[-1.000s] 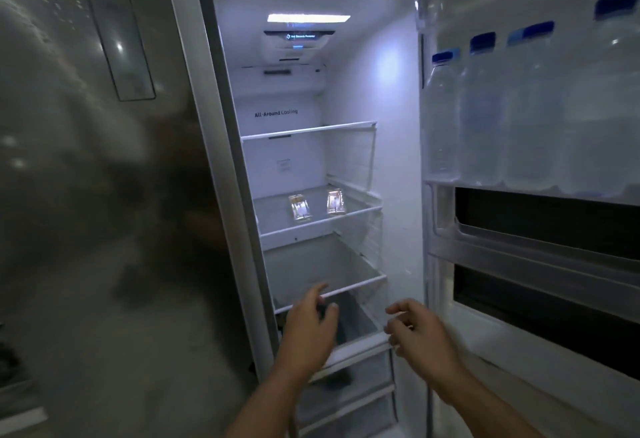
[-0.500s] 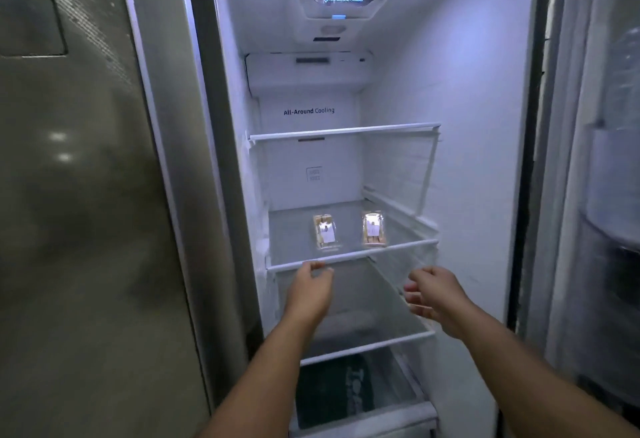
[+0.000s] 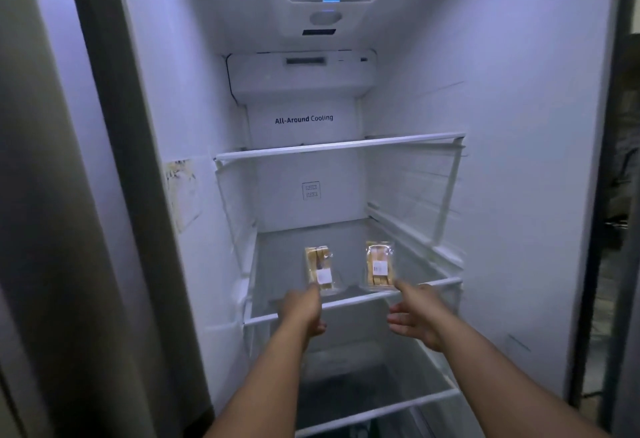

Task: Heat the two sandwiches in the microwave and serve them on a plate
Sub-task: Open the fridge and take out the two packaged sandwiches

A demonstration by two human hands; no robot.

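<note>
Two sandwiches in clear plastic packs with white labels lie side by side on a glass shelf (image 3: 353, 301) inside the open fridge. My left hand (image 3: 304, 309) reaches over the shelf's front rail, its fingers relaxed and its thumb at the near end of the left sandwich pack (image 3: 320, 268). My right hand (image 3: 417, 313) is beside it, fingers spread, thumb tip by the near corner of the right sandwich pack (image 3: 379, 266). Neither hand grips a pack.
A bare glass shelf (image 3: 339, 147) hangs above the sandwiches and another shelf (image 3: 377, 411) sits below my forearms. The closed freezer door (image 3: 41, 230) fills the left. The fridge's white walls close in on both sides.
The view has moved closer into the fridge. Both hands have risen from below the shelf rail to the near ends of the two sandwich packs.
</note>
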